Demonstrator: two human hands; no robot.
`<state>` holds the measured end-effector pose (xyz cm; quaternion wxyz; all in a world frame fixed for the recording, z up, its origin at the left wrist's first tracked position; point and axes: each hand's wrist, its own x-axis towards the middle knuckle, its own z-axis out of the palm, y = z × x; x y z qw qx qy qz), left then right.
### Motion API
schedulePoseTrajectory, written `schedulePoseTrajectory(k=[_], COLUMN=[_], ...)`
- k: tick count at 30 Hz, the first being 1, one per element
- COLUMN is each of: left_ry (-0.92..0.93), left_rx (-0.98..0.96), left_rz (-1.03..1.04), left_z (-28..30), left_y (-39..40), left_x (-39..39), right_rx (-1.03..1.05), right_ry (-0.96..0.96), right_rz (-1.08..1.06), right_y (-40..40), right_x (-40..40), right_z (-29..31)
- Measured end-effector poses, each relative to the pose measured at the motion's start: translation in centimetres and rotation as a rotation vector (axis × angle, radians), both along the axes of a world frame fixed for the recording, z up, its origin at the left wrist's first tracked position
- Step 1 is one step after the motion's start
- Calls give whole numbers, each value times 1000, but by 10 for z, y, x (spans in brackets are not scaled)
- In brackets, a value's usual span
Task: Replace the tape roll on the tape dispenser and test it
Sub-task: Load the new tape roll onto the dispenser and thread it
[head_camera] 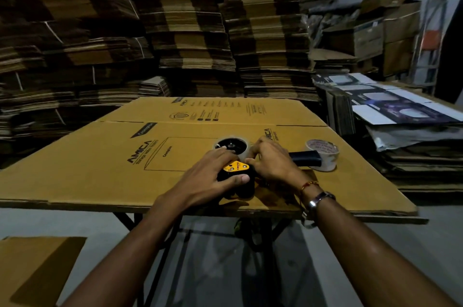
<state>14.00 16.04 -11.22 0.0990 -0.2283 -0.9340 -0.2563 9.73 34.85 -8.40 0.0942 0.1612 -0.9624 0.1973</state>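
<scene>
A black tape dispenser (236, 169) with a yellow plate lies on its side on a flattened brown carton (125, 169). A clear tape roll (231, 146) sits on its black hub at the far end. Its black handle (304, 158) points right. My left hand (215, 174) presses down on the dispenser body, thumb on the near side. My right hand (268, 164) grips the dispenser between the roll and the handle; its fingertips are hidden. A second, clear tape roll (323, 155) with a printed core stands on the carton just past the handle.
The carton lies across a folding metal stand (260, 234) and overhangs it. Tall stacks of flat cardboard (175, 31) fill the back and left. Printed flat boxes (390, 106) pile up at the right. Another cardboard sheet (32, 266) lies on the floor at lower left.
</scene>
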Motion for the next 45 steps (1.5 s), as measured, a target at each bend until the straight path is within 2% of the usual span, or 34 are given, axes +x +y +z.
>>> schedulePoseTrajectory(k=[4,8,11,12,15,16,18,19,28,40,45], left_ry=[8,-45,-367,-438,-463,-481,-497,-498,-505,-484,-482], left_rx=[236,510,705,720,638,642,661,671,836,831,840], left_rz=[5,174,196,168,115,113,108,103,97,97,99], left_z=[-3,-1,14,18,21,21,19,19,7,1,3], left_y=[3,8,12,12,8,7,6,6,6,6,7], left_x=[5,4,0,0,-11,-14,-16,-16,-19,-31,-30], right_rx=[-21,-199,-55,-25,83,110,172,194,32,-233,-278], right_ry=[-112,-155,-171,-187,-164,-135,-292,-293,-207,-91,-26], right_rz=[25,24,23,26,6,73,127,179,238,315,322], right_y=[5,4,12,10,0,0,-6,-16,-12,-1,1], right_x=[2,10,-20,-31,-56,-61,-79,-38,-33,-33,-27], right_z=[3,31,9,-3,-16,-11,7,35,29,16,13])
